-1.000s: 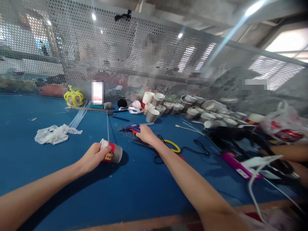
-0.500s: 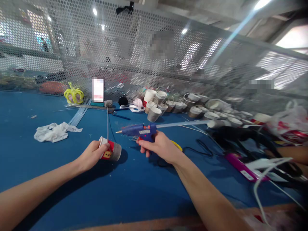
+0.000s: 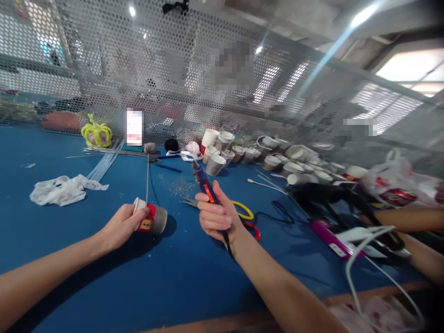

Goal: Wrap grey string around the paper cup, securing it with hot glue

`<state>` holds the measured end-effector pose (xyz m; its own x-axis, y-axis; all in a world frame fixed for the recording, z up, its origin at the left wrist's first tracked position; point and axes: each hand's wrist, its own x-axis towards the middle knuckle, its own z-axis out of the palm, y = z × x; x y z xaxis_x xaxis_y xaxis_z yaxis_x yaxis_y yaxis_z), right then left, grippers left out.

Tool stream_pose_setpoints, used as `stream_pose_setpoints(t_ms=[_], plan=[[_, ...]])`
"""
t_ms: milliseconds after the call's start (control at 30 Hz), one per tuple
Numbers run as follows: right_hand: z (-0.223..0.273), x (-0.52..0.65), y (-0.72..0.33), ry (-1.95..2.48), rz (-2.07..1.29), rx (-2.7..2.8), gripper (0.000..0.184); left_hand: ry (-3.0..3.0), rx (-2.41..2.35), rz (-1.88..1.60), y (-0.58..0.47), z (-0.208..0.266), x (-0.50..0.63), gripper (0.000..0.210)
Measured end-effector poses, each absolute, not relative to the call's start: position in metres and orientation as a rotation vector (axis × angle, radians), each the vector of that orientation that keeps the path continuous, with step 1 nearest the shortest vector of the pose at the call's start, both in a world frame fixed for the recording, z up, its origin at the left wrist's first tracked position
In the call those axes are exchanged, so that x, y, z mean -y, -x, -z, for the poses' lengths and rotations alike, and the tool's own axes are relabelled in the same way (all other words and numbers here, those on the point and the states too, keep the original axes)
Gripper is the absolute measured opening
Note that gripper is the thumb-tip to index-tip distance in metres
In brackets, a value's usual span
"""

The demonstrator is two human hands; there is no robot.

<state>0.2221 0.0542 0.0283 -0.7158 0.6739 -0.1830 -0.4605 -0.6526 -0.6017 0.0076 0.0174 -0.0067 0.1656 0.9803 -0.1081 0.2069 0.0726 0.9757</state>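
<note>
My left hand (image 3: 123, 224) is closed around a paper cup (image 3: 159, 219) that lies on its side above the blue table, red at the rim end and wrapped in grey yarn toward the base. A grey strand (image 3: 148, 178) runs from the cup up to a small ball of grey yarn (image 3: 149, 147). In my right hand (image 3: 218, 217) is a blue glue gun (image 3: 208, 187), its nozzle pointing up and away, its cord trailing below my wrist. Scissors with yellow and red handles (image 3: 244, 209) lie partly hidden behind that hand.
Several yarn-wrapped cups (image 3: 215, 164) stand along the perforated metal screen (image 3: 166, 74). Crumpled white lace (image 3: 58, 189) and clear glue sticks (image 3: 106, 163) lie left. A purple power strip (image 3: 329, 238) with cables sits right, near another person's arm (image 3: 409, 219). A phone (image 3: 134, 127) stands behind.
My right hand has turned the glue gun from pointing left to pointing away and upward. The cup stays in my left hand. The whole view has shifted slightly, moving things leftward.
</note>
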Motion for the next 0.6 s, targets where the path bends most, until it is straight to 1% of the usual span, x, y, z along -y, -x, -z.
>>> stream_pose_setpoints(t_ms=[167,233,300,367,500,600], plan=[[-0.027,-0.052,-0.222,0.478,-2.270,0.859,0.043,-1.388,-1.258,-0.905,-0.006,0.013,-0.019,0.029],[-0.028,-0.049,-0.220,0.557,-2.126,1.034,0.036,-1.409,-1.268,-0.897,-0.006,0.015,-0.020,0.030],[-0.030,-0.046,-0.219,0.711,-1.902,1.270,0.024,-1.426,-1.290,-0.884,-0.006,0.015,-0.021,0.030],[-0.032,-0.042,-0.218,0.867,-1.676,1.513,0.017,-1.436,-1.303,-0.873,-0.006,0.014,-0.021,0.030],[-0.036,-0.034,-0.216,1.112,-1.375,1.924,0.018,-1.454,-1.300,-0.846,-0.005,0.013,-0.021,0.033],[-0.038,-0.029,-0.216,1.251,-1.258,2.054,0.020,-1.522,-1.339,-0.835,-0.004,0.013,-0.021,0.035]])
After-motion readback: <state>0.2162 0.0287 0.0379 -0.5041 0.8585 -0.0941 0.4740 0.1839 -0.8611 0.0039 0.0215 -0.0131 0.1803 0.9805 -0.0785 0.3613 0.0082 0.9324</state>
